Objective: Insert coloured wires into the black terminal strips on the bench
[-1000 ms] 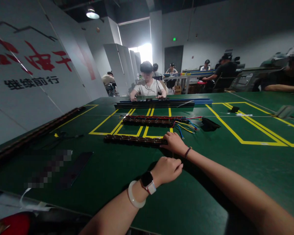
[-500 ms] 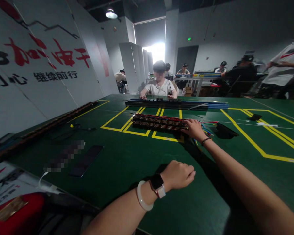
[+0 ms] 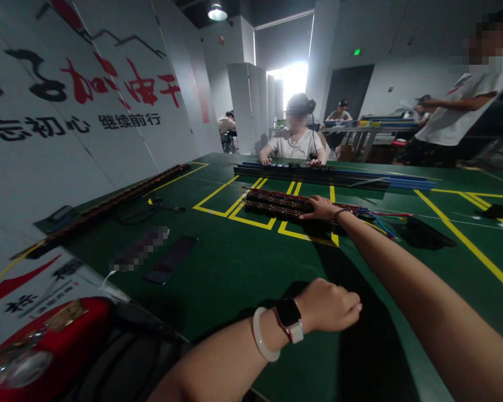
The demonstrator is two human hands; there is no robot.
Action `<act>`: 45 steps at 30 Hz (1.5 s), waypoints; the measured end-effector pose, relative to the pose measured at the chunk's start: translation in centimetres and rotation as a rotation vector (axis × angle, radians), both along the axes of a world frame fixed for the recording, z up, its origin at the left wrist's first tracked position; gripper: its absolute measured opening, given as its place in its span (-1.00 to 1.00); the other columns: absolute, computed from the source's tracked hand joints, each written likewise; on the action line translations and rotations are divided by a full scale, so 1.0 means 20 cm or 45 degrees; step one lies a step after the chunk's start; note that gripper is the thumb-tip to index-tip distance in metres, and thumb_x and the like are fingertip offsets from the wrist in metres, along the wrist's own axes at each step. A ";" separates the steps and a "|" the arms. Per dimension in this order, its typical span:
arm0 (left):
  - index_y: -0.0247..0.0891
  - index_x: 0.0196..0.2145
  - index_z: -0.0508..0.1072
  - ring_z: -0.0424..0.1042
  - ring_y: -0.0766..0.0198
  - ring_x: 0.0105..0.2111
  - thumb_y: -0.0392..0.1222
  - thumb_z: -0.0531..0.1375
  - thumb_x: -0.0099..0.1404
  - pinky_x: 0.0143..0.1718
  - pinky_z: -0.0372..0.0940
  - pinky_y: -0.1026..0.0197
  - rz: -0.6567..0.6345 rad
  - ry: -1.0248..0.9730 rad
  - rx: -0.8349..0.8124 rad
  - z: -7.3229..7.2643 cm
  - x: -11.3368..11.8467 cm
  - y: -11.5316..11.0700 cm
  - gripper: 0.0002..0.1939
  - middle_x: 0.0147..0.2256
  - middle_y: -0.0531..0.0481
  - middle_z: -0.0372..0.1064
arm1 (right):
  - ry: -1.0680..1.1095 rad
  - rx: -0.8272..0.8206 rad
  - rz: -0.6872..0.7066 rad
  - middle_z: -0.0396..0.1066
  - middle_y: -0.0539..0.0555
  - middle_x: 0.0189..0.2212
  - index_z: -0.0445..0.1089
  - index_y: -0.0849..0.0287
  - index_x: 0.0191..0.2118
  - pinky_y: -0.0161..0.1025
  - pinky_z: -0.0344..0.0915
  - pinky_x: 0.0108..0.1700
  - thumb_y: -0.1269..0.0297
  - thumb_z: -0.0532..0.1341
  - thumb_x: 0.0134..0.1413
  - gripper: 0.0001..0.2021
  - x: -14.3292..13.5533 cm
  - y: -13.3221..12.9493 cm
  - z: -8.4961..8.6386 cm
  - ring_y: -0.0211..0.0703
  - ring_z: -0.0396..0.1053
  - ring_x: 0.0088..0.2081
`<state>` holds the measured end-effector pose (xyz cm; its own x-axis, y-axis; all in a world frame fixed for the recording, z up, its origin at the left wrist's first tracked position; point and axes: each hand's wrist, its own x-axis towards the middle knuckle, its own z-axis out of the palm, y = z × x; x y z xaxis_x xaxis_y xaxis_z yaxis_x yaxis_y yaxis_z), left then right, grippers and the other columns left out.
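Observation:
My right hand lies over a bundle of long dark strips with rows of small copper-coloured dots. Its fingers are stretched out across the strips, with the thumb towards me. Red, blue and yellow wires come out of the bundle's right end. Nearer to me, my left hand rests on the green table in a loose fist, apart from the bundle; its fingertips are curled under, and nothing shows in it. A watch and a white bangle are on the left wrist.
A phone and a blurred-out object lie at left. Behind them are a black cable and a long dark strip. Black and blue rails lie before a seated person. A black piece sits beside the wires.
The camera has turned a little left. My right hand has slid leftward along the bundle, which has stayed in place. My left hand keeps its closed shape.

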<state>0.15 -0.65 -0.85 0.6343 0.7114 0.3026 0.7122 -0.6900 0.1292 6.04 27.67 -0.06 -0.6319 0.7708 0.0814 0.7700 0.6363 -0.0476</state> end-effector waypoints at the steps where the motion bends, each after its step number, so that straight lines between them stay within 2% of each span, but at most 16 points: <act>1: -0.27 -0.40 0.36 0.45 0.26 -0.44 -0.12 -0.08 0.32 -0.53 0.20 0.28 -0.001 0.001 -0.001 -0.01 0.00 0.00 -0.71 -0.44 -0.03 0.45 | -0.019 -0.028 -0.011 0.10 0.25 0.09 0.24 0.15 0.07 -0.01 0.00 0.11 -0.37 0.13 -0.24 -0.18 0.00 0.03 0.00 0.20 0.07 0.09; 5: -0.28 -0.36 0.36 0.46 0.23 -0.42 -0.15 -0.06 0.30 -0.51 0.23 0.25 -0.011 0.014 0.008 -0.02 0.00 0.01 -0.74 -0.42 -0.06 0.46 | -0.102 -0.118 -0.078 -0.01 0.24 0.17 0.24 0.11 0.08 0.08 -0.08 0.14 -0.44 0.08 -0.29 -0.12 0.01 0.12 0.00 0.28 -0.05 0.16; 12: -0.27 -0.34 0.35 0.47 0.21 -0.40 -0.16 -0.05 0.29 -0.50 0.25 0.24 -0.021 0.038 0.023 -0.02 0.00 0.01 -0.77 -0.40 -0.07 0.47 | -0.047 -0.310 -0.046 0.17 0.25 0.06 0.21 0.15 0.08 -0.02 0.15 0.01 -0.43 0.08 -0.29 -0.11 0.03 0.18 -0.01 0.20 0.17 0.04; 19: -0.27 -0.39 0.34 0.46 0.25 -0.44 -0.15 -0.08 0.31 -0.52 0.21 0.27 -0.011 0.003 0.045 -0.02 0.00 0.01 -0.74 -0.44 -0.03 0.46 | 0.000 -0.249 -0.123 0.25 0.25 -0.02 0.25 0.20 -0.01 -0.10 0.24 -0.07 -0.45 0.08 -0.32 -0.12 0.03 0.10 0.02 0.12 0.26 -0.05; 22: -0.26 -0.40 0.34 0.45 0.27 -0.44 -0.12 -0.09 0.32 -0.51 0.20 0.29 -0.002 -0.006 0.034 -0.02 -0.01 0.01 -0.71 -0.45 -0.01 0.45 | -0.062 -0.256 -0.115 0.27 0.26 -0.04 0.35 0.23 -0.11 -0.11 0.25 -0.10 -0.47 0.04 -0.29 -0.16 0.05 0.07 0.04 0.12 0.28 -0.08; 25: -0.27 -0.40 0.34 0.44 0.28 -0.45 -0.13 -0.08 0.32 -0.50 0.19 0.29 -0.004 -0.010 0.026 -0.01 -0.01 0.01 -0.72 -0.45 -0.01 0.45 | -0.122 -0.233 -0.086 0.28 0.27 -0.06 0.43 0.22 -0.23 -0.09 0.24 -0.09 -0.47 -0.02 -0.23 -0.20 0.10 0.02 0.05 0.13 0.29 -0.09; 27: -0.28 -0.40 0.34 0.44 0.28 -0.46 -0.14 -0.07 0.31 -0.49 0.19 0.29 -0.013 -0.006 0.021 -0.01 -0.01 0.01 -0.73 -0.45 -0.01 0.45 | -0.119 -0.210 -0.085 0.30 0.25 -0.07 0.43 0.21 -0.22 -0.09 0.23 -0.08 -0.46 -0.02 -0.21 -0.22 0.15 -0.03 0.06 0.13 0.29 -0.09; 31: -0.28 -0.40 0.34 0.44 0.29 -0.46 -0.15 -0.07 0.31 -0.48 0.19 0.28 -0.033 0.016 0.030 -0.01 -0.01 0.01 -0.74 -0.46 -0.01 0.44 | -0.082 -0.203 -0.132 0.30 0.21 -0.07 0.41 0.18 -0.16 -0.08 0.21 -0.04 -0.44 -0.01 -0.20 -0.23 0.31 -0.13 0.06 0.13 0.27 -0.06; 35: -0.27 -0.40 0.32 0.43 0.29 -0.47 -0.15 -0.09 0.32 -0.50 0.18 0.27 -0.045 0.015 0.067 -0.01 -0.01 0.01 -0.73 -0.46 0.00 0.43 | -0.062 -0.210 -0.201 0.27 0.21 -0.02 0.41 0.17 -0.16 -0.11 0.21 -0.03 -0.43 0.01 -0.21 -0.24 0.55 -0.21 0.04 0.13 0.27 -0.05; 39: -0.29 -0.38 0.32 0.41 0.29 -0.48 -0.17 -0.10 0.34 -0.50 0.17 0.25 -0.162 0.100 0.164 0.01 -0.02 0.00 -0.73 -0.45 -0.03 0.42 | -0.053 -0.209 -0.325 0.27 0.19 -0.02 0.42 0.17 -0.22 -0.10 0.22 -0.04 -0.40 0.04 -0.20 -0.29 0.85 -0.33 0.02 0.14 0.29 -0.08; 45: -0.32 -0.38 0.30 0.39 0.25 -0.48 -0.27 -0.03 0.30 -0.53 0.14 0.22 -0.381 0.303 0.332 0.06 -0.01 -0.03 -0.83 -0.46 -0.08 0.40 | -0.017 -0.227 -0.547 0.24 0.19 -0.02 0.38 0.16 -0.44 -0.19 0.22 -0.11 -0.32 0.05 -0.11 -0.44 1.35 -0.59 0.01 0.05 0.29 -0.11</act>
